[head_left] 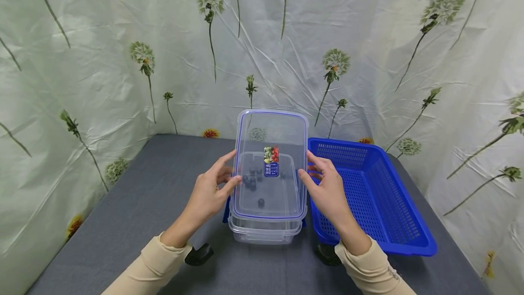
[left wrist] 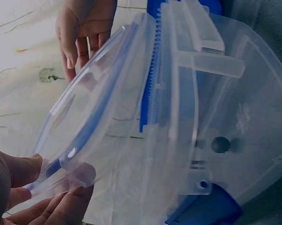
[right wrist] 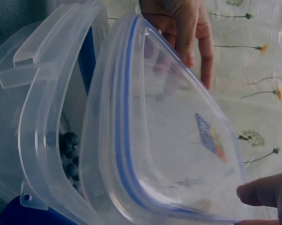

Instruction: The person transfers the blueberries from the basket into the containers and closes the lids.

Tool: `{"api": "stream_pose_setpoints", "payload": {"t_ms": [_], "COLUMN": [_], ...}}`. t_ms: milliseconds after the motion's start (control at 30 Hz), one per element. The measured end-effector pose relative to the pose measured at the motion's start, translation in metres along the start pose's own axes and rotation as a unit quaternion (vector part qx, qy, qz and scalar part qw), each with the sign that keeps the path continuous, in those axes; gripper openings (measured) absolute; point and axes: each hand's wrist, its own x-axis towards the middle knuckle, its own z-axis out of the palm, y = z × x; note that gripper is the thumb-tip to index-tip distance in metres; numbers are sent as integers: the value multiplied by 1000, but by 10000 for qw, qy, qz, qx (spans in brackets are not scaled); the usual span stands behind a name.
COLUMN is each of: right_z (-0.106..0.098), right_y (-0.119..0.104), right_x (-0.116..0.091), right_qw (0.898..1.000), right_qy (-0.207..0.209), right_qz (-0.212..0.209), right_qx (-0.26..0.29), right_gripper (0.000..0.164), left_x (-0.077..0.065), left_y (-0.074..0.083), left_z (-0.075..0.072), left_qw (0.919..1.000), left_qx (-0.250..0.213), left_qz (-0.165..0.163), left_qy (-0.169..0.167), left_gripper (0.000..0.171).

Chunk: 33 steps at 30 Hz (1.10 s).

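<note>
In the head view, a clear plastic lid (head_left: 270,195) with a blue seal is tilted above a clear food container (head_left: 264,239). Thumb and fingers of my left hand (head_left: 208,193) pinch the lid's left edge. On the opposite edge, my right hand (head_left: 329,191) grips it the same way. Several small dark round fruits, like blueberries (right wrist: 71,139), lie in the container, and one dark fruit (left wrist: 220,145) sits apart near its front. A blue side clip (left wrist: 209,206) hangs out from the container wall. The lid carries a printed label (head_left: 271,162).
A blue perforated basket (head_left: 409,204) stands just right of the container, with my right forearm over its near left corner. Both rest on a grey-covered table (head_left: 135,204). A flower-patterned curtain (head_left: 172,26) hangs behind and along the sides.
</note>
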Motion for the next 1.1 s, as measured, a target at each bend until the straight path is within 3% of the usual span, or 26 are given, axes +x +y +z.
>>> {"api": "stream_pose_setpoints", "payload": {"t_ms": [300,433,833,1100], "right_z": [5,8,15,17], "right_y": [-1,0,0,0], "right_x": [-1,-2,9,10], "right_qw": [9926,9864,9636,9566], "right_qy": [-739,-1054,-2039,-2193], "right_qz": [194,215,202,130], "right_qx": [-943,-1243,-1718,-1915], "right_gripper": [66,67,68,66], "left_x": [-1,-1,2,2], "left_y": [-5,-8,-20,-27], "left_z": [-1,-3,-1,4], "left_qw": [9948,9921,9846,9799], "left_qx": [462,693,825,811], "left_qz": [-789,-877,-1182,-1416], "left_qy": [-442,-566,-994,-1144], "left_gripper": [66,63,60,61]}}
